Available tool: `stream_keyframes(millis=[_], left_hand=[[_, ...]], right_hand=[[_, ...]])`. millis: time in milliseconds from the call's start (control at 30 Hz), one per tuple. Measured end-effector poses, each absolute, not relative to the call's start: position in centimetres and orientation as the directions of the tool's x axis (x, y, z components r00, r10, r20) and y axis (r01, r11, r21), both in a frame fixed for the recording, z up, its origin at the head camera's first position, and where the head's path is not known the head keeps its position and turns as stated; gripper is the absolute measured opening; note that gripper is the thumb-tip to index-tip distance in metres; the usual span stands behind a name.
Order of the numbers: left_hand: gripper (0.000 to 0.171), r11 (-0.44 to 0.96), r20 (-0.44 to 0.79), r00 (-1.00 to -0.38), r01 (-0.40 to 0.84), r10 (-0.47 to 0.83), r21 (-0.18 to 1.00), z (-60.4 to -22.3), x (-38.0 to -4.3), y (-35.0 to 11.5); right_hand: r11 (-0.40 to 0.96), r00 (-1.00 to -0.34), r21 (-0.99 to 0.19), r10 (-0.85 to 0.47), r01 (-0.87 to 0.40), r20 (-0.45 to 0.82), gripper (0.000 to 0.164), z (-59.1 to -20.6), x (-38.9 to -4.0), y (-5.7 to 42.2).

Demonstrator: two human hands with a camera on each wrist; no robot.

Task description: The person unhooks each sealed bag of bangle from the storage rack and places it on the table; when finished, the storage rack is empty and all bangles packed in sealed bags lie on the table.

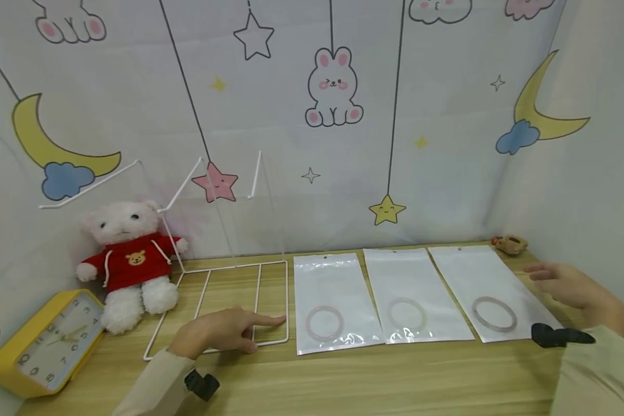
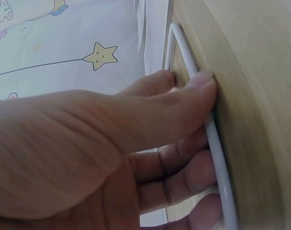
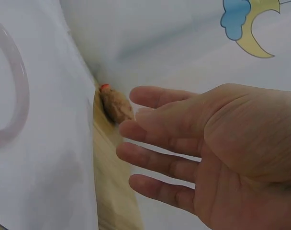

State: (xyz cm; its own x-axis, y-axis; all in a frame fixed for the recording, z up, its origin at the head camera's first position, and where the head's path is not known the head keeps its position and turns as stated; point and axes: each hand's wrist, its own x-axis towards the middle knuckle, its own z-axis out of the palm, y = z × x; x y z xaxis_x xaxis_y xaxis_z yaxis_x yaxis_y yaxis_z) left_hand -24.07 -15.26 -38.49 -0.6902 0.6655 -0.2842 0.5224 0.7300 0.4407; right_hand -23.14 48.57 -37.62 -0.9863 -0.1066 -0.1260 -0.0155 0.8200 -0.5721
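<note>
My left hand (image 1: 223,331) is at the front right corner of a white wire rack (image 1: 287,289). In the left wrist view, its thumb lies over the rack's front bar (image 2: 222,170), while the curled fingers are on the bar's other side. The index finger points toward the right side bar. My right hand (image 1: 572,286) hovers with relaxed fingers, holding nothing, just right of the rightmost white pouch (image 1: 460,271). Three pouches lie in a row, each showing one pale ring-shaped bangle: left (image 1: 309,323), middle (image 1: 390,315) and right (image 1: 509,315).
Left of the rack, a white teddy bear (image 1: 137,263) in a red hoodie sits against the patterned backdrop (image 1: 291,133). A yellow alarm clock (image 1: 57,341) stands before it. Some small brown object (image 1: 511,245) lies in the back right corner of the wooden table (image 1: 343,381).
</note>
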Motion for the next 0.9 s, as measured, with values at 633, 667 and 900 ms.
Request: stream_keyframes(millis=[633, 667, 900], left_hand=[[0.065, 0.732, -0.276, -0.699, 0.515, 0.659, 0.446, -39.9, -24.1, -15.1], [0.065, 0.733, -0.280, -0.698, 0.511, 0.659, 0.449, -40.1, -24.1, -15.0], [0.066, 0.732, -0.293, -0.689, 0.512, 0.662, 0.449, -40.9, -25.5, -14.5]], right_hand=[[0.813, -0.956, -0.504, -0.240, -0.292, 0.166, 0.036, -35.0, -25.4, 41.9], [0.809, -0.952, -0.502, -0.249, -0.305, 0.177, 0.035, -34.6, -25.5, 41.2], [0.799, -0.928, -0.482, -0.254, -0.359, 0.271, 0.030, -32.4, -26.1, 37.1]])
